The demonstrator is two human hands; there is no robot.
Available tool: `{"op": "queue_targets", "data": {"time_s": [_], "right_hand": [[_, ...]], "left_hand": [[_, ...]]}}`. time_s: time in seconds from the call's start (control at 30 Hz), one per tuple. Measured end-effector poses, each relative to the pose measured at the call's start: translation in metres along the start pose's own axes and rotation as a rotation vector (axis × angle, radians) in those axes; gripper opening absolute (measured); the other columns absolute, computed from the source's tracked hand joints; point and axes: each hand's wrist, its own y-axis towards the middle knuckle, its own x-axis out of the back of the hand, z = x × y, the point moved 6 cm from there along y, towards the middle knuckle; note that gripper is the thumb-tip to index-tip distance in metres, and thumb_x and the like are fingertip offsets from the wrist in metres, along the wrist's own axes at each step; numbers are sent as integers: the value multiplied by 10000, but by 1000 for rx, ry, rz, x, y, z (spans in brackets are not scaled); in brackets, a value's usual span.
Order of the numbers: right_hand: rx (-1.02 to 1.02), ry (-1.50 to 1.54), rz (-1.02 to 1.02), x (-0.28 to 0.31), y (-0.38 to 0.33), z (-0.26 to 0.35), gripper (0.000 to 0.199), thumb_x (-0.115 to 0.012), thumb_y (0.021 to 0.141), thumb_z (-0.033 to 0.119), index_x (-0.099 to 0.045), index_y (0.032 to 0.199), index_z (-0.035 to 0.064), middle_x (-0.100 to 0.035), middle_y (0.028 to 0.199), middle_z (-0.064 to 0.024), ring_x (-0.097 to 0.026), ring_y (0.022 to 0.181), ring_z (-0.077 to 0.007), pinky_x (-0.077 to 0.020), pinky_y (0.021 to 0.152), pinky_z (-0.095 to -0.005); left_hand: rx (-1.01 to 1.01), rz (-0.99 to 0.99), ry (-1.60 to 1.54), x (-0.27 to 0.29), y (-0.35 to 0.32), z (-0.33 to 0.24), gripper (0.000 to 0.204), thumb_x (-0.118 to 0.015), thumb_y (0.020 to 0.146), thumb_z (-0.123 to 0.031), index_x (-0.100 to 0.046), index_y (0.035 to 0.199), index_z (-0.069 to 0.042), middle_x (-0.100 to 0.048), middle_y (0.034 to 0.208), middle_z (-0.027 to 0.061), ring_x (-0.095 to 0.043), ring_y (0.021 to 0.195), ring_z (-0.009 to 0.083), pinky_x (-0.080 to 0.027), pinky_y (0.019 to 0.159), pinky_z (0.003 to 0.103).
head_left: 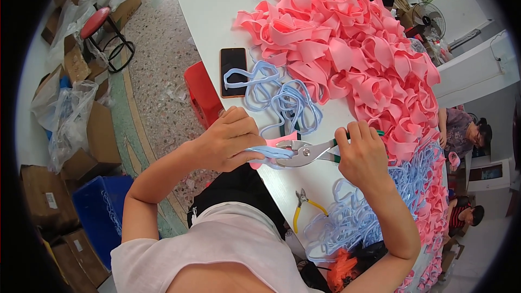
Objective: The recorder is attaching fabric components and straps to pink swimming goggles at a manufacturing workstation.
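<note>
Right hand [362, 154] has its fingers curled round the pliers [306, 153], left hand [228, 140] pinched tight on a blue cord [271, 152] by the jaws, above the near edge of the surface [209, 16]. Can't tell if they actually bite it. If that pinch slips, fingers could get nipped imo; loose blue loops [296, 106] beyond could snag.

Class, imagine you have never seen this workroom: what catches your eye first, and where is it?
The big heap of pink strips stands out first, spread over the white table from upper centre to the right. Next come the large pliers, gripped in the right hand, their jaws at the blue strap held by the left hand. Lower down, right of centre, lies a tangle of pale-blue cords.
</note>
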Motion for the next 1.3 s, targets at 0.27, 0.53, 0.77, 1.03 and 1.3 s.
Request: {"op": "queue_targets", "data": {"time_s": [0.27,0.53,0.77,1.03,1.3], "right_hand": [[-44,58,-74,1,-1,-2,129,-567,754,91,-554,859,16,-516,789,-97,-533,772,-241,-440,626,-333],[-8,-1,-31,0,-4,-6,123,-567,752,92,-548,848,18,-516,790,-96,-527,767,-235,-445,627,-344],[-36,57,14,0,-6,-7,154,-567,758,75,-551,899,14,-544,861,-111,-544,814,-244,-459,655,-352],[-161,-164,-95,18,-24,-17,254,-579,790,102,-566,1020,-7,-561,1018,-153,-564,933,-289,-483,743,-370],[-116,-118,-65,9,-17,-31,101,-561,760,93,-550,839,29,-508,786,-93,-514,753,-236,-419,619,-347]], "left_hand": [[31,10,-27,-3,-1,6,245,-769,747,-185,-671,932,-58,-524,856,41,-439,796,232,-348,719,351],[15,13,-59,-2,5,3,247,-777,740,-172,-675,932,-54,-533,852,43,-443,794,235,-351,729,352],[17,-12,-75,-3,4,4,247,-780,735,-156,-679,936,-53,-526,841,47,-439,781,234,-349,717,347],[197,-60,-121,10,7,14,202,-774,732,-114,-695,908,-52,-478,798,44,-431,772,221,-345,713,336],[224,-67,-108,10,9,14,193,-770,737,-129,-690,896,-53,-476,805,54,-448,785,226,-349,736,347]]}}
